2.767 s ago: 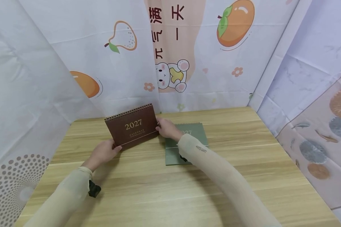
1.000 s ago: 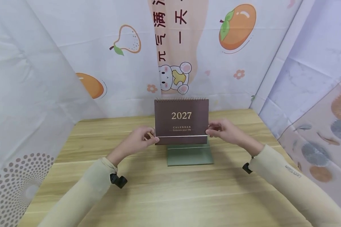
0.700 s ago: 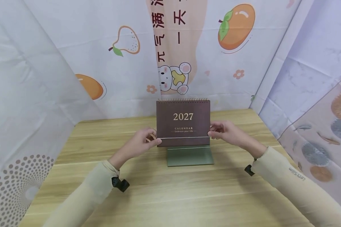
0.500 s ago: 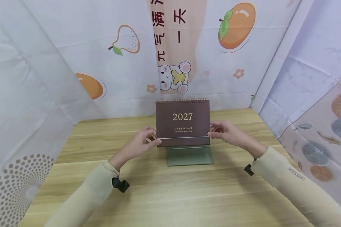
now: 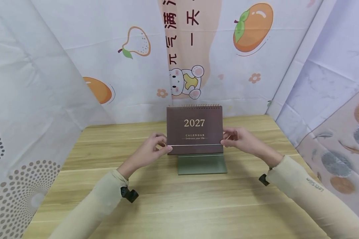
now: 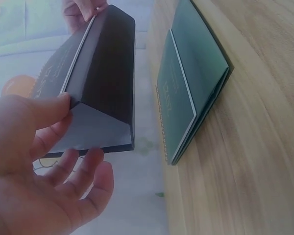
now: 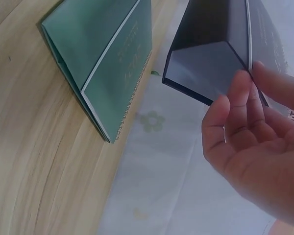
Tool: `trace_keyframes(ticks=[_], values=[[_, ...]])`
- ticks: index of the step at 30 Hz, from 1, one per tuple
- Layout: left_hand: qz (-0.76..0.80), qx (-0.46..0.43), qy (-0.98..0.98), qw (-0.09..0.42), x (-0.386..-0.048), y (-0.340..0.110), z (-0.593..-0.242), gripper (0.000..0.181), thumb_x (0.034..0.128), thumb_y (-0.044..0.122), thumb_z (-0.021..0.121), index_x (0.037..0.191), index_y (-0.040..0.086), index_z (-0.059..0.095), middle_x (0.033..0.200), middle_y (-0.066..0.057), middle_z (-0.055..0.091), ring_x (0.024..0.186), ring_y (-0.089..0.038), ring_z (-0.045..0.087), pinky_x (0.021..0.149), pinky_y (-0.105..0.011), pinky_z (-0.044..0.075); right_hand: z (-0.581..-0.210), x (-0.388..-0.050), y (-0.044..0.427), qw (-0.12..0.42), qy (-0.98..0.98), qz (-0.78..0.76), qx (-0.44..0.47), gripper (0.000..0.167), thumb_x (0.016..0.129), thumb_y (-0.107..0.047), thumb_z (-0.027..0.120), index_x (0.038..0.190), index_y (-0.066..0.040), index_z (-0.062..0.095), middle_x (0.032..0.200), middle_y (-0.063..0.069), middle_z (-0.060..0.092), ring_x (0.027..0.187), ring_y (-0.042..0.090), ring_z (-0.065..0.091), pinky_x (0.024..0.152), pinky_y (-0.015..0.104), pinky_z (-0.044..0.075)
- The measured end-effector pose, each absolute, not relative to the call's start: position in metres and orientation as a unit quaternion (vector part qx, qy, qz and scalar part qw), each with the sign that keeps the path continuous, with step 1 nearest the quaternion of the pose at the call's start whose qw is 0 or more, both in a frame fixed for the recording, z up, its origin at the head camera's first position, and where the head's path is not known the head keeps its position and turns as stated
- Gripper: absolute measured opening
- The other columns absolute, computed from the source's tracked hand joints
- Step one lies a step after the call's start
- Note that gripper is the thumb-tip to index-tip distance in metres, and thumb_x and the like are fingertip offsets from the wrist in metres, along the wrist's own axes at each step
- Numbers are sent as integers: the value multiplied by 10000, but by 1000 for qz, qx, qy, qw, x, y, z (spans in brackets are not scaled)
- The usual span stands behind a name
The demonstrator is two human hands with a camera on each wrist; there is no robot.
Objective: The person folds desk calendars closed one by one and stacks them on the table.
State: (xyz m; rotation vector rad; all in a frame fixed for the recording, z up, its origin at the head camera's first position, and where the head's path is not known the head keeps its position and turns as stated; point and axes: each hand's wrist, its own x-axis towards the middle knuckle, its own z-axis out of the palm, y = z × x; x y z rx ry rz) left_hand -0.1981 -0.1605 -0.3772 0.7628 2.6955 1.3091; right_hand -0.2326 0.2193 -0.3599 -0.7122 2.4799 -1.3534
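Note:
A dark brown spiral-bound desk calendar (image 5: pixel 194 131) marked 2027 is held up above the wooden table by both hands. My left hand (image 5: pixel 146 151) pinches its lower left edge, thumb on the front. At the lower right edge my right hand (image 5: pixel 239 141) pinches it too. Both wrist views show its base (image 6: pixel 110 63) spread into a hollow wedge with open ends. Below and behind it a green desk calendar (image 5: pixel 201 165) lies folded on the table; the brown one hides its upper part in the head view. Its spiral and 2027 print show in the right wrist view (image 7: pixel 110 63).
The wooden table (image 5: pixel 179 205) reaches back to a white curtain (image 5: pixel 131 86) printed with fruit and a cartoon bear. More patterned cloth hangs at the left and right sides.
Both hands have carried the brown calendar rightward from the left of the table, levelling it from a tilt, to over the green calendar. During the last half second it hardly moves.

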Motion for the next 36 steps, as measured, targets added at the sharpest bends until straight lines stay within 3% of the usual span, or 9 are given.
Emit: trace_keyframes(ticks=[4, 12, 20, 26, 31, 36], values=[[433, 239, 869, 30, -197, -160, -376, 170, 995, 254, 684, 993, 92, 634, 1393, -209, 431, 1113, -326, 610, 830, -422, 555, -358, -232, 220, 131, 840, -474, -230, 643, 965, -40, 686, 1472, 169, 350, 1026, 140, 679, 877, 179, 694, 770, 273, 570], [444, 239, 862, 46, -197, -159, -375, 167, 1007, 230, 666, 1002, 70, 618, 1427, -241, 398, 1179, -374, 596, 886, -470, 552, -358, -234, 221, 142, 834, -475, -242, 652, 969, -44, 682, 1501, 127, 345, 1007, 132, 674, 895, 211, 693, 815, 343, 582], [488, 232, 837, 81, -197, -160, -374, 235, 1031, 228, 628, 1208, 78, 660, 1436, -165, 470, 1247, -389, 577, 1000, -546, 486, -355, -232, 223, 185, 814, -487, -257, 569, 1018, -133, 635, 1520, 17, 413, 1053, 177, 646, 904, 271, 673, 812, 359, 581], [498, 222, 834, 83, -196, -160, -374, 378, 1057, 264, 576, 1386, 78, 578, 1425, -142, 527, 1263, -351, 576, 1001, -527, 489, -355, -231, 220, 187, 819, -494, -226, 663, 1016, -256, 654, 1571, -58, 350, 1285, 179, 629, 1027, 271, 669, 867, 419, 568], [494, 228, 836, 77, -196, -159, -375, 409, 1065, 283, 557, 1422, 84, 579, 1413, -142, 545, 1298, -323, 537, 1029, -525, 467, -358, -229, 219, 186, 820, -508, -185, 747, 1008, -336, 659, 1609, -128, 267, 1547, 162, 428, 1098, 280, 648, 951, 492, 523], [496, 227, 835, 78, -194, -157, -374, 446, 1066, 321, 548, 1457, 105, 557, 1453, -125, 528, 1355, -294, 485, 1069, -507, 435, -360, -229, 218, 203, 795, -545, -172, 749, 1026, -336, 628, 1620, -120, 225, 1618, 180, 294, 1103, 320, 667, 952, 476, 532]])
